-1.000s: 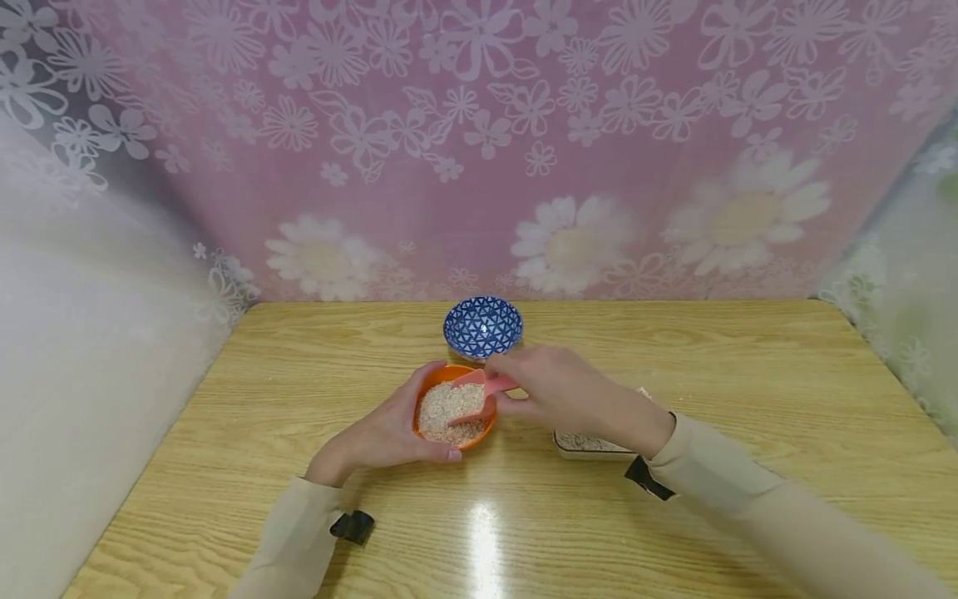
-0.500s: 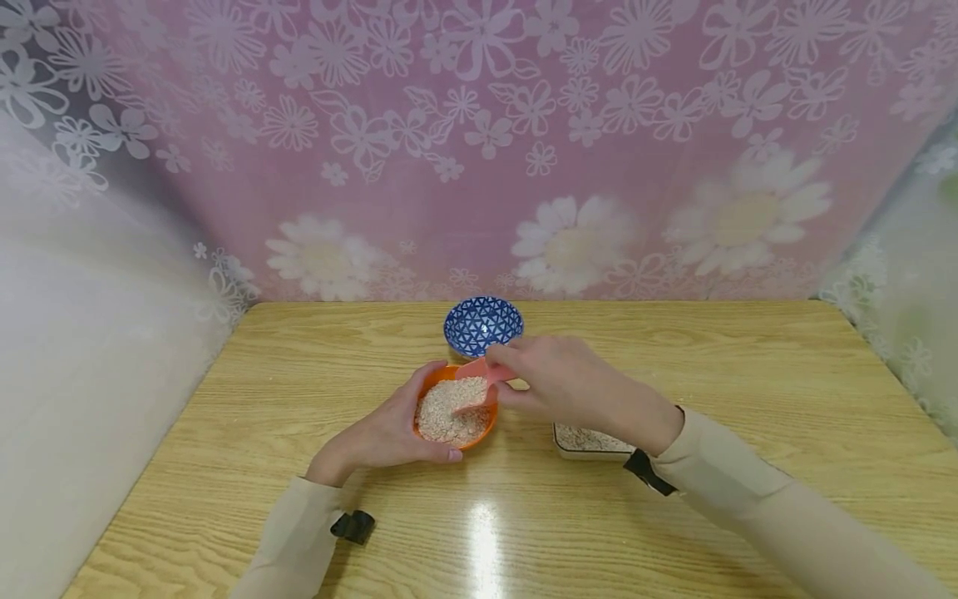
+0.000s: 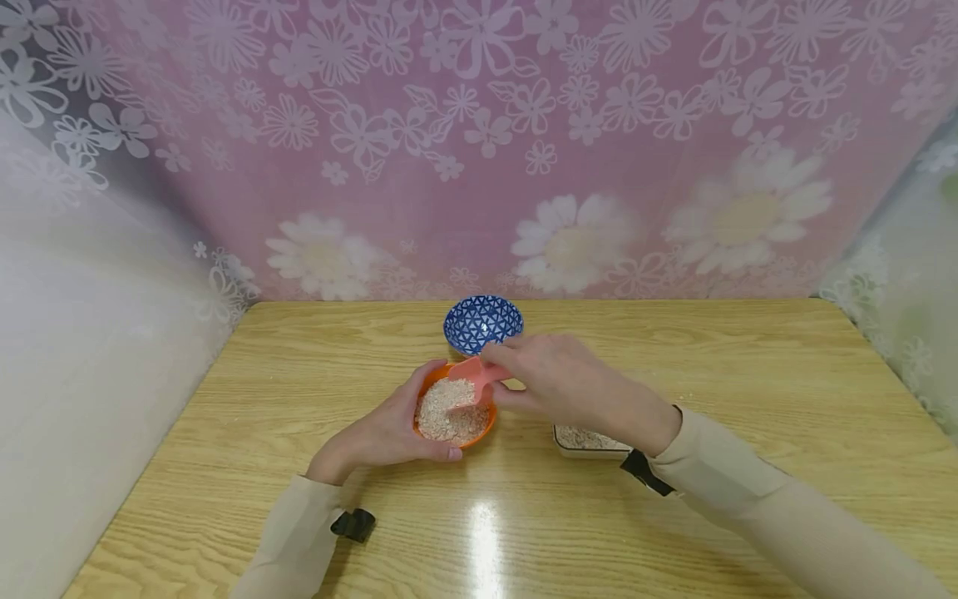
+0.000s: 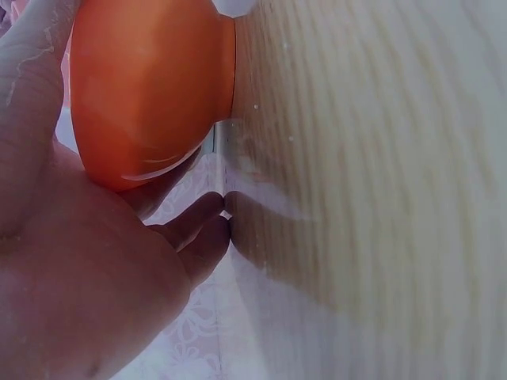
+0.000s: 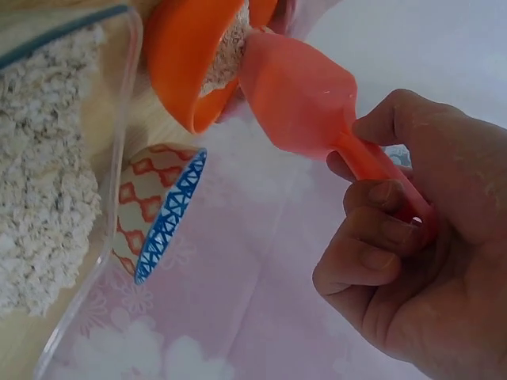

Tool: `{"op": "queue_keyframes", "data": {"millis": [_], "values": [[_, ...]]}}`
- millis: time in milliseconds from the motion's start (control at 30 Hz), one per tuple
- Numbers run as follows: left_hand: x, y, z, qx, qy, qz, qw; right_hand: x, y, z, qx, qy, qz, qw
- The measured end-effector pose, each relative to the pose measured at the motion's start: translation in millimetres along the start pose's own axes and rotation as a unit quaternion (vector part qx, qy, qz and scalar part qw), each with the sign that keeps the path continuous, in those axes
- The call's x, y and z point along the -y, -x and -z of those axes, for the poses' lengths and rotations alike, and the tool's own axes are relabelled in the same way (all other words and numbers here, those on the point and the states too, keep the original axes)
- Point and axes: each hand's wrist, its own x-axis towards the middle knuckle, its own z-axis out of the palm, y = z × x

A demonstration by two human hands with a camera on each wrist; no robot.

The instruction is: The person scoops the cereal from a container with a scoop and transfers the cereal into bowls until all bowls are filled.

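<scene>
Starting at the left edge, a pale wall (image 3: pixel 82 333) is rising beside the wooden table (image 3: pixel 202 449). At the lower left, a cream sleeve (image 3: pixel 288 537) is reaching upward, with a black clip (image 3: pixel 354 526) hanging at its cuff. Past it, the left hand (image 3: pixel 382 433) is gripping an orange bowl (image 4: pixel 142 87), thumb on the near side and fingers curling round the far side. The bowl is sitting just below the middle of the frame, its foot resting on the tabletop in the left wrist view, and pale flakes (image 3: pixel 445 420) are filling it. Right above it, a blue-patterned bowl (image 3: pixel 479 323) is standing close by; its outside is showing a red pattern in the right wrist view. At the orange bowl's right side, a pink scoop (image 5: pixel 305 95) is leaning in over the flakes. The right hand (image 3: pixel 565 378) is grasping its handle, fingers folding round it. Below that wrist, right of centre, a rectangular container (image 3: pixel 591 454) of similar flakes is lying partly covered by the arm. A second sleeve (image 3: pixel 793 516) is stretching toward the lower right corner.
</scene>
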Motion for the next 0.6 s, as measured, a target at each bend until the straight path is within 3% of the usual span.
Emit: {"op": "queue_keyframes", "data": {"millis": [100, 300, 600], "values": [[-0.3, -0.1, 0.6, 0.001, 0.004, 0.004, 1.0, 0.8, -1.0, -2.5, 0.014, -0.022, -0.003, 1.0], [-0.2, -1.2, -0.6, 0.001, -0.002, 0.014, 0.9999, -1.6, -0.3, -1.7, 0.045, -0.015, -0.017, 0.999], [0.9, -1.1, 0.3, 0.0, 0.001, 0.001, 1.0, 1.9, -1.1, -0.3, -0.004, 0.014, -0.003, 1.0]]}}
